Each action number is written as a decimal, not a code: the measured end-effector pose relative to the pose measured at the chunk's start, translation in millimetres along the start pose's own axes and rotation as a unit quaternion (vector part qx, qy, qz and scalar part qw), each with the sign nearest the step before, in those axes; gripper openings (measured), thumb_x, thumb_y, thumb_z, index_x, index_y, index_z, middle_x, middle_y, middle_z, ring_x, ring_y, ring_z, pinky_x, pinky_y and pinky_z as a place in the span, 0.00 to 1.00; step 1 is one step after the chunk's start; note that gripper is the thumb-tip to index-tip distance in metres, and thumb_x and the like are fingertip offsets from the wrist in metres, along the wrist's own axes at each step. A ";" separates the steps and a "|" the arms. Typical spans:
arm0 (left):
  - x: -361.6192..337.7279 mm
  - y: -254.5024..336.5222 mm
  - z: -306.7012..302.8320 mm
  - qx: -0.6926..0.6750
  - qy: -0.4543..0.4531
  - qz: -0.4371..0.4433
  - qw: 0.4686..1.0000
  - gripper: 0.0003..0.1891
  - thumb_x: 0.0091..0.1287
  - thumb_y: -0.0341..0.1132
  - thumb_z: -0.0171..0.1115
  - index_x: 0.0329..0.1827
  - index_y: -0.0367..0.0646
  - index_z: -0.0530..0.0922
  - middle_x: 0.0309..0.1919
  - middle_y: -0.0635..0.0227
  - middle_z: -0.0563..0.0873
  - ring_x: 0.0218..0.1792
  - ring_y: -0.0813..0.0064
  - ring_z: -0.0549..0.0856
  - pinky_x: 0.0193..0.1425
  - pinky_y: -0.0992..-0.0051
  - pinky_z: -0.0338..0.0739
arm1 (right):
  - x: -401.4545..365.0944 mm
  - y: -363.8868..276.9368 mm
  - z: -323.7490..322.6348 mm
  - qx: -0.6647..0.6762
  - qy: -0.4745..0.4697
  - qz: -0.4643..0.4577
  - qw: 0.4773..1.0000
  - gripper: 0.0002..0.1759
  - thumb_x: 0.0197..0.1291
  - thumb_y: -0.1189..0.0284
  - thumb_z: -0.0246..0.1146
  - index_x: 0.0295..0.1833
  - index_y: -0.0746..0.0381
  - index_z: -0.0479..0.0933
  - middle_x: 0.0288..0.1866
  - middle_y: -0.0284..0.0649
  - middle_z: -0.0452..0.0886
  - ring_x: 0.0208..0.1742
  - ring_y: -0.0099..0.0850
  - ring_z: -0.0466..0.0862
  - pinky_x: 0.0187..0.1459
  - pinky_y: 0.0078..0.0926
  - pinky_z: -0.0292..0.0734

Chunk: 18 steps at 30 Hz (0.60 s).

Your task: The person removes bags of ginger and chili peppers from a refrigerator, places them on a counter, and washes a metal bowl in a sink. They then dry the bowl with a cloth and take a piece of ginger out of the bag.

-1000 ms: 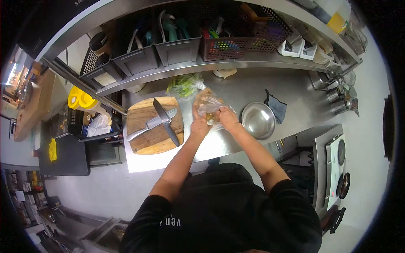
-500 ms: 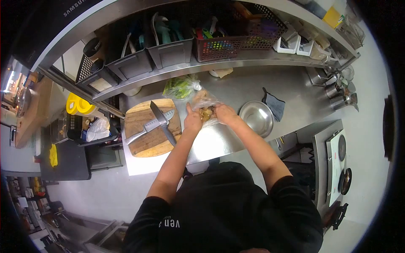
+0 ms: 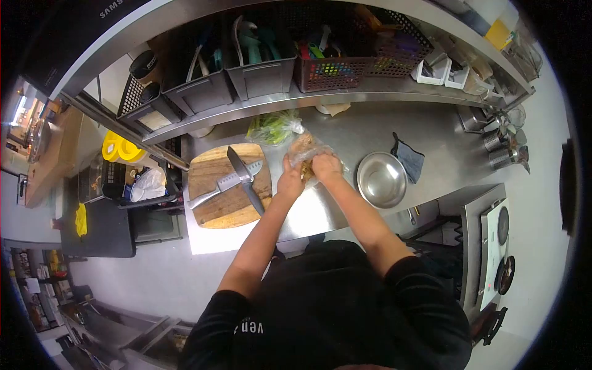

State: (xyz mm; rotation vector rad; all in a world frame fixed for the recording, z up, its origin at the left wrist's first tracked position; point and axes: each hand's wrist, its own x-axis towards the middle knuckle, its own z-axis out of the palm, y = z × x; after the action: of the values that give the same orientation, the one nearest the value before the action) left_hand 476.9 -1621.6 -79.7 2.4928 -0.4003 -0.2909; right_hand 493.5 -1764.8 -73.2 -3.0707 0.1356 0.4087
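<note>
A clear plastic bag [image 3: 314, 151] with light-brown, knobbly pieces inside lies on the steel counter between my hands. My left hand [image 3: 291, 179] grips its left side, thumb and fingers at the plastic. On the right, my right hand [image 3: 327, 166] is curled over the bag close to the brown pieces, its fingertips partly hidden. Behind it sits a second bag with green vegetables [image 3: 274, 127]. To the left, two knives cross on a wooden cutting board [image 3: 213, 169]: a dark-bladed knife [image 3: 237, 161] over a silver one [image 3: 206, 196]. A steel bowl [image 3: 382, 180] stands to the right.
A dark grey cloth [image 3: 408, 162] lies beside the bowl. Over the counter's back runs a shelf [image 3: 333, 102] with utensil bins [image 3: 261, 79] and baskets [image 3: 330, 75]. Metal containers [image 3: 502, 151] hang at the right, above a cooktop [image 3: 496, 246]. Yellow lids [image 3: 122, 148] stand at the left.
My right hand has shifted inward over the bag and its fingers have curled, closer to my left hand. The whole view has slid slightly.
</note>
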 end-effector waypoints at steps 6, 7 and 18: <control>1.1 -21.8 12.2 -0.018 0.016 0.022 0.999 0.34 0.50 0.28 0.70 0.64 0.45 0.68 0.71 0.44 0.51 0.53 0.45 0.79 0.55 0.61 0.78 | -9.1 -17.7 11.5 -0.052 0.047 -0.017 0.997 0.13 0.59 0.70 0.54 0.42 0.56 0.85 0.56 0.37 0.77 0.61 0.35 0.72 0.60 0.41 0.64; 2.1 -24.5 14.1 -0.019 0.007 0.012 1.000 0.35 0.49 0.27 0.69 0.64 0.44 0.68 0.71 0.44 0.52 0.54 0.45 0.79 0.56 0.61 0.78 | -14.3 -16.3 19.8 -0.074 0.064 -0.048 0.994 0.13 0.58 0.69 0.54 0.42 0.56 0.84 0.55 0.36 0.77 0.59 0.35 0.72 0.61 0.44 0.62; -0.5 -52.8 33.9 -0.089 0.073 0.058 0.992 0.27 0.53 0.23 0.59 0.59 0.38 0.71 0.71 0.48 0.58 0.61 0.49 0.74 0.63 0.64 0.72 | -32.2 -32.1 11.1 0.062 -0.023 -0.012 0.998 0.15 0.58 0.68 0.56 0.46 0.60 0.83 0.56 0.39 0.79 0.65 0.39 0.68 0.65 0.46 0.59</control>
State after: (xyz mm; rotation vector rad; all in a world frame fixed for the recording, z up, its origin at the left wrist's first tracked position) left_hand 477.9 -1597.9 -137.8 2.2891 -0.4372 -0.0916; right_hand 462.6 -1729.6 -74.5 -2.9357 0.1162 0.4525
